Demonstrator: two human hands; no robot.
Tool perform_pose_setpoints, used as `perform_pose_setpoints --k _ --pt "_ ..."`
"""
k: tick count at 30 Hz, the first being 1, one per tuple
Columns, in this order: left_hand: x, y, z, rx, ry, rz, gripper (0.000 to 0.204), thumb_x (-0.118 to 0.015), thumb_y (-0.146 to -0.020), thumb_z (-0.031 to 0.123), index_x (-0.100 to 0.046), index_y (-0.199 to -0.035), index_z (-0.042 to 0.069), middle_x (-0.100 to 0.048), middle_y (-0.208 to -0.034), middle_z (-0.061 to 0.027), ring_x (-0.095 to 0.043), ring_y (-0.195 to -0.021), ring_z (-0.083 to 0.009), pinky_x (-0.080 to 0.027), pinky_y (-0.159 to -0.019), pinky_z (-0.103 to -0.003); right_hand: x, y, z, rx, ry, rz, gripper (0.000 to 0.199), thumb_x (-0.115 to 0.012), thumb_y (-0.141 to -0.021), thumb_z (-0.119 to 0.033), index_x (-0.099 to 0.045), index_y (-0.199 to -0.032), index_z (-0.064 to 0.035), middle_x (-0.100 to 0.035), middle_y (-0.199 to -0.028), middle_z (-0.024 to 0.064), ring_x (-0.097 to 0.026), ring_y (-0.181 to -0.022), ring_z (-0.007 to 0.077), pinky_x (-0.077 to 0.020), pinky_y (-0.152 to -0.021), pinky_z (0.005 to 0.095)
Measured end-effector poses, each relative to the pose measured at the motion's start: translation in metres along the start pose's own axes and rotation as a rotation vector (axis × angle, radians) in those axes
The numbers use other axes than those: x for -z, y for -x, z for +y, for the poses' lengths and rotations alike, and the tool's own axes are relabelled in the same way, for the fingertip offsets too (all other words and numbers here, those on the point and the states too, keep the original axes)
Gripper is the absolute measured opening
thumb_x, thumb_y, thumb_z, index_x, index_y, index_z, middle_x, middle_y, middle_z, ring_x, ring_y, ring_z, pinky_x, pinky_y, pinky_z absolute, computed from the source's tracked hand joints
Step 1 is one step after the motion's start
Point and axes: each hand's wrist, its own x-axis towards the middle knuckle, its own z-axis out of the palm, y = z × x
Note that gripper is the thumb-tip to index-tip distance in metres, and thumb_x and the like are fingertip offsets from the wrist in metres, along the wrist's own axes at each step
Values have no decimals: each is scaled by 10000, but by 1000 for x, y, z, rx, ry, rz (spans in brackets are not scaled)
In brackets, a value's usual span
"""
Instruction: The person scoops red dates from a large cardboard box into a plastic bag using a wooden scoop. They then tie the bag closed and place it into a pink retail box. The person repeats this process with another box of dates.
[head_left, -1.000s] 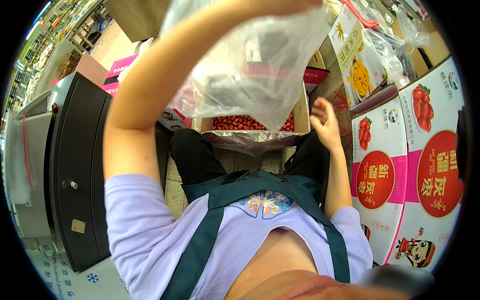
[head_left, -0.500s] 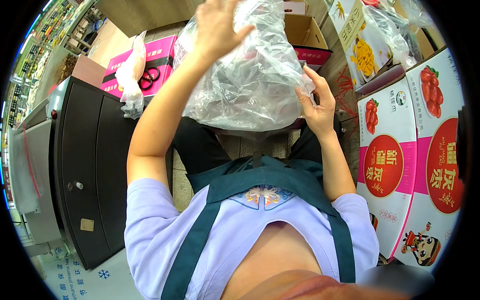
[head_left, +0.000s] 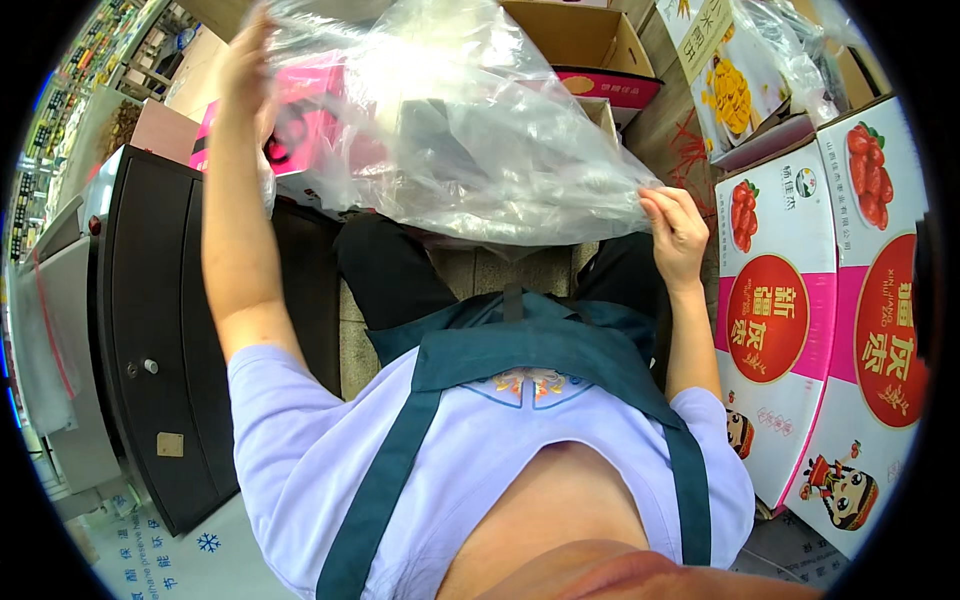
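A large clear plastic bag (head_left: 470,190) is stretched wide in front of me, above my knees. My right hand (head_left: 676,228) pinches its right corner between thumb and fingers. At the upper left, my left hand (head_left: 246,70) is raised and smeared by motion; the far left part of the bag runs up to its closed fingers. Through the film, an open carton's edge (head_left: 603,115) and a pale shape beneath show only dimly. The pink box (head_left: 312,90) lies partly under the bag's left side, with black-handled scissors (head_left: 280,148) on it, blurred by the film.
An open cardboard carton (head_left: 590,45) stands beyond the bag. Printed white and pink cartons (head_left: 775,290) line my right side, and red strands (head_left: 690,145) lie on the floor near them. A dark cabinet (head_left: 160,330) stands close on my left.
My left hand has swung left from above the bag. The bag has spread from a crumpled heap into a wide sheet, and my right hand has moved slightly right and down with its corner.
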Motion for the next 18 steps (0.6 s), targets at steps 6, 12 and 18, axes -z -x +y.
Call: perform_pose_setpoints --k 6,12,18 --pt "81 81 36 -84 -1221 -30 372 -618 -909 361 -671 -934 -6 -567 -618 -49 -515 -558 -102 -399 -531 -301 16 23 30 -127 65 -266 88 -670 -836 -66 -669 -855 19 -627 -897 112 -628 -770 250 -499 -690 313" --pt "84 160 36 397 -1685 -353 321 -735 -766 272 -638 -972 45 -669 -793 -135 -674 -737 -245 -500 -650 -369 22 41 47 -309 128 -630 167 -660 -848 -155 -674 -886 8 -642 -994 99 -619 -923 265 -481 -809 344" --pt "58 163 37 -21 -1143 -370 843 -772 -774 305 -314 -1453 106 -489 -1334 -234 -484 -1249 -305 -449 -952 -379 -1 49 21 -151 145 -753 503 -730 -758 -353 -631 -1172 -84 -542 -1293 157 -508 -1189 321 -373 -1015 409"
